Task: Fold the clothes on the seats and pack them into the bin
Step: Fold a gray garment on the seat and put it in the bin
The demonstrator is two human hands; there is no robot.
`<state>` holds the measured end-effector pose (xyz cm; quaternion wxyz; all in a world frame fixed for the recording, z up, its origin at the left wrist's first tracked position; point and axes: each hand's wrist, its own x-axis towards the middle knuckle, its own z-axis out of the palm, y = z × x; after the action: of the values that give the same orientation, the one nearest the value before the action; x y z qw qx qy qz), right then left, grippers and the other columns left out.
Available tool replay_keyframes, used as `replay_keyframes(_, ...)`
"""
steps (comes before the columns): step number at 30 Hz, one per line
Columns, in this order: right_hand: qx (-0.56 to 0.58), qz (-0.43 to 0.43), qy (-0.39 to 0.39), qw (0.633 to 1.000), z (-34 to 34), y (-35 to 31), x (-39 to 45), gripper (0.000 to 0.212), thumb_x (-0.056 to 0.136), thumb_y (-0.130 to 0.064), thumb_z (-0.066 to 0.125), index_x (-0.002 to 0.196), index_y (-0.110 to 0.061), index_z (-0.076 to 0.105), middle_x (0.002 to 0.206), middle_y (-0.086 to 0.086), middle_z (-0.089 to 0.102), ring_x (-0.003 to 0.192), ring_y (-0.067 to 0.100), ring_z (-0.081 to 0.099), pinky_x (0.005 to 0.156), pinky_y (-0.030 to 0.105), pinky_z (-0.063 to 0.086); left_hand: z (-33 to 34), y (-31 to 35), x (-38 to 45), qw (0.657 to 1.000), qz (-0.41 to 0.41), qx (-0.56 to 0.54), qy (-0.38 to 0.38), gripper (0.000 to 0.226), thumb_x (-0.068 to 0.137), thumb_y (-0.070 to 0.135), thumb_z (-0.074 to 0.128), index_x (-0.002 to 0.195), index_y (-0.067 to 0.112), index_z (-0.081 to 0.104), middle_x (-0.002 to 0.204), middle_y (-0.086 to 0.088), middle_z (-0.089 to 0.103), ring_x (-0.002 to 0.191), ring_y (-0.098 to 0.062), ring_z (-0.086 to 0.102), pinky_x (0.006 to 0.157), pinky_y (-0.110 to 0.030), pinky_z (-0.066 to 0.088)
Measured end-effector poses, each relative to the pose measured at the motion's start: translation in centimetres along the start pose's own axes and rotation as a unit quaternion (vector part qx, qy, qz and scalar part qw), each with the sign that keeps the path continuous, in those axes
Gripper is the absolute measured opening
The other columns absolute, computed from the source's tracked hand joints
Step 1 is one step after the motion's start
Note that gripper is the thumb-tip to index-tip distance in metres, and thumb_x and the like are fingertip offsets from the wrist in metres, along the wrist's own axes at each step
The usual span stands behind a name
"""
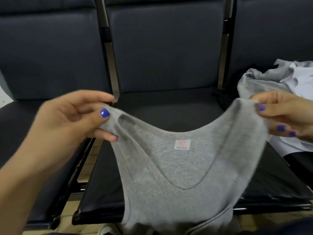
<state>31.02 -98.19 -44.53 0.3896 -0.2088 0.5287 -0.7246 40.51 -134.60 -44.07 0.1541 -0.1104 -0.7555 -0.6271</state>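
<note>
A grey sleeveless top [179,180] with a small white label inside its neckline hangs spread between both hands above the middle seat [169,107]. My left hand [72,119] pinches the left shoulder strap between thumb and fingers. My right hand [284,114] pinches the right shoulder strap in the same way. The lower part of the top drops below the frame's bottom edge. No bin is in view.
A heap of grey and white clothes [277,82] lies on the right seat. The left seat [42,126] is dark and padded, like the backrests behind. Metal frame bars separate the seats, with a tiled floor [88,168] visible through the gap.
</note>
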Motion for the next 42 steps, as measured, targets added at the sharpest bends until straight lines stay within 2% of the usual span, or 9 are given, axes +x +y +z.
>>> replay_keyframes(3,0.055,-0.005,0.01,0.998,-1.1,0.7,0.6,0.018,0.093,0.005,0.042,0.106,0.014,0.05,0.066,0.024,0.053,0.039,0.025,0.046,0.038,0.028,0.04,-0.3,0.3,0.5,0.997,-0.036,-0.07,-0.016,0.02,0.066,0.035,0.074,0.083,0.024,0.074,0.071,-0.006,0.07,0.046,-0.018,0.06,0.034,-0.017,0.043)
replay_keyframes(7,-0.232,0.089,0.31,0.918,-2.6,2.0,1.5,0.012,0.084,-0.016,0.06,0.082,-0.004,0.062,0.056,0.001,0.05,0.035,0.003,0.04,0.03,0.012,0.029,0.9,-3.8,2.1,0.975,-0.181,0.12,0.048,0.016,0.085,0.003,0.064,0.082,0.018,0.068,0.07,-0.01,0.068,0.032,-0.006,0.042,0.03,-0.012,0.027)
replay_keyframes(12,-0.217,0.094,0.384,0.892,-3.1,3.2,3.8,0.007,0.09,-0.004,0.06,0.089,-0.002,0.066,0.07,0.01,0.059,0.044,0.006,0.058,0.039,0.017,0.047,2.3,-6.1,3.8,0.97,-0.216,0.085,0.077,0.019,0.091,-0.003,0.056,0.097,0.013,0.062,0.082,-0.018,0.068,0.056,-0.019,0.069,0.05,-0.024,0.057)
replay_keyframes(19,-0.229,0.131,0.429,0.864,-4.1,5.9,8.0,0.008,0.09,0.003,0.057,0.098,0.003,0.057,0.084,0.017,0.055,0.055,0.024,0.063,0.042,0.031,0.056,6.1,-10.9,6.1,0.954,-0.199,0.218,0.049,0.018,0.09,-0.004,0.055,0.087,0.012,0.062,0.073,-0.009,0.066,0.065,-0.02,0.069,0.064,-0.031,0.06)
replay_keyframes(25,-0.322,0.183,0.43,0.823,-5.1,8.7,11.4,0.006,0.089,-0.002,0.058,0.086,0.001,0.062,0.075,0.02,0.063,0.069,0.035,0.07,0.065,0.037,0.06,8.0,-15.2,5.6,0.921,-0.205,0.329,-0.04,0.017,0.087,-0.002,0.056,0.09,0.015,0.059,0.092,-0.013,0.065,0.083,-0.029,0.066,0.078,-0.043,0.056)
replay_keyframes(29,-0.481,0.212,0.396,0.753,-4.9,10.6,12.7,0.013,0.087,-0.001,0.055,0.087,-0.001,0.068,0.112,0.017,0.052,0.077,0.037,0.068,0.065,0.037,0.06,8.7,-15.2,4.4,0.894,-0.135,0.413,-0.114,0.033,0.089,0.001,0.051,0.121,0.009,0.051,0.118,-0.007,0.046,0.098,-0.027,0.057,0.083,-0.036,0.049)
replay_keyframes(32,-0.549,0.223,0.382,0.709,-4.5,11.2,12.9,0.018,0.086,0.0,0.052,0.094,-0.004,0.068,0.101,0.014,0.06,0.072,0.029,0.067,0.067,0.036,0.06,9.1,-14.3,3.6,0.881,-0.135,0.427,-0.15,0.038,0.092,0.005,0.051,0.125,0.014,0.036,0.118,-0.002,0.029,0.082,-0.021,0.052,0.074,-0.031,0.048)
replay_keyframes(35,-0.57,0.23,0.368,0.697,-4.1,11.3,12.6,0.022,0.087,-0.002,0.046,0.096,-0.004,0.065,0.074,0.009,0.063,0.067,0.024,0.065,0.066,0.034,0.058,9.5,-13.8,2.6,0.827,-0.166,0.474,-0.252,0.025,0.097,0.011,0.042,0.122,0.009,0.041,0.114,-0.007,0.042,0.08,-0.018,0.047,0.069,-0.032,0.045)
replay_keyframes(42,-0.655,0.28,0.225,0.665,0.8,10.1,11.0,0.022,0.095,-0.023,0.045,0.08,-0.009,0.053,0.084,0.006,0.057,0.074,0.02,0.054,0.054,0.026,0.04,11.1,-12.0,0.4,0.739,-0.199,0.558,-0.32,0.035,0.102,0.024,0.032,0.132,0.006,0.036,0.123,-0.017,0.055,0.103,-0.029,0.051,0.075,-0.029,0.037)
